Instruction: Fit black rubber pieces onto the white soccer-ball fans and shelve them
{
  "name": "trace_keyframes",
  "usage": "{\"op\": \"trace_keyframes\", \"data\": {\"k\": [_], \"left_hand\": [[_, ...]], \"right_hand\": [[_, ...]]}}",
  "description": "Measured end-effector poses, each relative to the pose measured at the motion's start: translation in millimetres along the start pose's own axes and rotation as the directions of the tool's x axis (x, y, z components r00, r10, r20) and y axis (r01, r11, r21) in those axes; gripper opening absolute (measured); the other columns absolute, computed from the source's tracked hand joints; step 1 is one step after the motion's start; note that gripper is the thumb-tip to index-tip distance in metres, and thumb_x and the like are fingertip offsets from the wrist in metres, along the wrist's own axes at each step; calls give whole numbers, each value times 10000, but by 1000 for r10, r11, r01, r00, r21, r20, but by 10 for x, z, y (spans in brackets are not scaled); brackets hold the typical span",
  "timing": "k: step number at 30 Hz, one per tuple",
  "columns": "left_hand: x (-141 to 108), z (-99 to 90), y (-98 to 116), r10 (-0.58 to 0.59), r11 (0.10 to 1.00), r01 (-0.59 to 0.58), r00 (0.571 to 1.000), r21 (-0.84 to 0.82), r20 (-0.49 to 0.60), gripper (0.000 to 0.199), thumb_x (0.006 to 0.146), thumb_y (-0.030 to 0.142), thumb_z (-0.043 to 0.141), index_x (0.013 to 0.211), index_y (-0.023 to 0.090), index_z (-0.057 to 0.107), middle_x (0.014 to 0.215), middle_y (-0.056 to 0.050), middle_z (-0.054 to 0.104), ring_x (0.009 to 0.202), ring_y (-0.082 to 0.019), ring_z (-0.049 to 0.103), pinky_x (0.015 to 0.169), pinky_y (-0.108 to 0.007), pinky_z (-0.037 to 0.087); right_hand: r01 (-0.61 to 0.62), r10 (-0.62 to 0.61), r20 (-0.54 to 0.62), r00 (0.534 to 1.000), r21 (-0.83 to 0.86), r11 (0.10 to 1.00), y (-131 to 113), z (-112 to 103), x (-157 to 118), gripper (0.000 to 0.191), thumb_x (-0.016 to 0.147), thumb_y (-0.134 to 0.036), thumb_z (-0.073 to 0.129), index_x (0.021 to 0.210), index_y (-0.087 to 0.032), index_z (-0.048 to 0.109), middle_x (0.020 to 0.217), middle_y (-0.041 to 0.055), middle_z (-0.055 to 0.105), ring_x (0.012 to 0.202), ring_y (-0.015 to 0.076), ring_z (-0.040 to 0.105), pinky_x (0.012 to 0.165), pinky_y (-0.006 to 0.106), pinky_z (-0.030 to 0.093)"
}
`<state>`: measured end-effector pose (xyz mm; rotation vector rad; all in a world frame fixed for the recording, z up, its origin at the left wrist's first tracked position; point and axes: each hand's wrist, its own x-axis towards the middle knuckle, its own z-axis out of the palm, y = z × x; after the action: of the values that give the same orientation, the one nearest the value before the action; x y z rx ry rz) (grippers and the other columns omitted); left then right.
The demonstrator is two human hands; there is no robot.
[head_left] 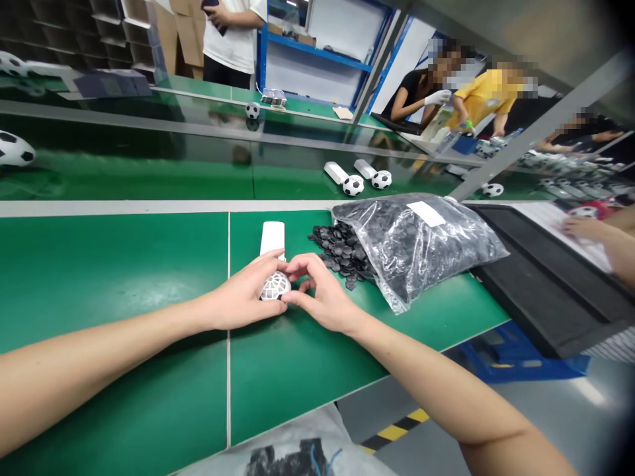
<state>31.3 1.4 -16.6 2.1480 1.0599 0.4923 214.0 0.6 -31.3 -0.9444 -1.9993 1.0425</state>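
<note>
A small white half-ball with a lattice of soccer-ball lines [275, 286] sits on the green table between my hands. Its left side is wrapped by my left hand [243, 294], thumb in front and fingers behind. My right hand [325, 297] curls in from the other side, index finger and thumb closed on the half-ball's right edge. Whether a small piece is also in those fingertips is hidden. Just behind my hands lies a white oblong part [272, 239]. Flat black pieces [342, 251] spill from a clear plastic bag [431, 244] to the right.
A black tray [555, 284] stands at the table's right, beside another person's hand [588, 229]. Beyond the pale table edge runs a green conveyor [198, 175] carrying black-and-white soccer balls [353, 186] with white parts. Several people work at the back.
</note>
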Motion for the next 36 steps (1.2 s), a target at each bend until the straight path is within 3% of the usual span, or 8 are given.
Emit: {"op": "trace_keyframes", "data": {"k": [5,9,12,19,21,25,31,36], "left_hand": [[-10,-93,6,-35,999,35,997,10,71,432,714,286,537,1130,197,463,1423,-86,287,1331,-267,219,1052,-422,253],[-34,-177,-24,-41,998,33,985,49,168,426,699,282,558,1115,240,478,1462,-47,225,1308,-277,281,1028,-410,291],[-34,-180,-12,-56,995,45,988,84,142,400,699,382,593,1062,236,509,1457,-59,242,1301,-296,291,1016,-435,301],[-40,-143,3,-31,994,16,989,106,142,367,714,334,567,1061,241,494,1425,-62,285,1306,-269,273,1040,-429,277],[-69,-130,-19,-22,994,11,995,111,101,414,702,320,575,1093,235,469,1381,-73,314,1297,-272,268,1050,-438,260],[-146,-152,-48,-154,983,153,988,105,-5,503,647,337,625,1110,227,461,1229,-76,363,1167,-283,389,982,-438,352],[-284,-303,-56,-175,985,174,976,17,127,518,678,203,537,1179,277,427,1203,-21,391,1079,-211,457,918,-314,401],[-351,-261,-139,-193,981,191,977,31,89,501,720,270,537,1203,284,406,1243,-39,378,1018,-227,490,802,-287,447]], "right_hand": [[-75,77,-50,996,40,996,42,-148,46,181,770,-277,606,883,-179,505,912,9,533,788,103,540,676,235,468],[-187,107,-233,966,-352,917,154,-588,34,75,809,-235,555,798,-168,589,751,-7,588,682,104,536,689,260,442],[-241,130,-237,963,-537,808,229,-770,-5,66,785,-185,583,746,-173,635,718,-3,597,638,112,525,672,270,426],[-210,200,-105,974,-748,629,241,-582,76,183,850,-249,520,956,-192,657,983,67,609,965,202,530,801,294,417],[-223,224,-101,969,-744,630,246,-567,103,172,838,-245,536,961,-189,643,978,71,595,929,200,548,761,289,426],[-224,271,-52,961,-721,656,273,-631,145,126,797,-206,585,919,-186,609,949,47,566,801,147,568,711,258,423],[-175,258,10,966,-710,682,256,-681,173,101,740,-148,635,806,-179,565,853,17,555,759,130,538,696,242,399],[-109,194,31,981,-736,668,210,-647,121,81,783,-119,582,844,-170,600,819,23,576,753,127,543,709,238,410]]}}
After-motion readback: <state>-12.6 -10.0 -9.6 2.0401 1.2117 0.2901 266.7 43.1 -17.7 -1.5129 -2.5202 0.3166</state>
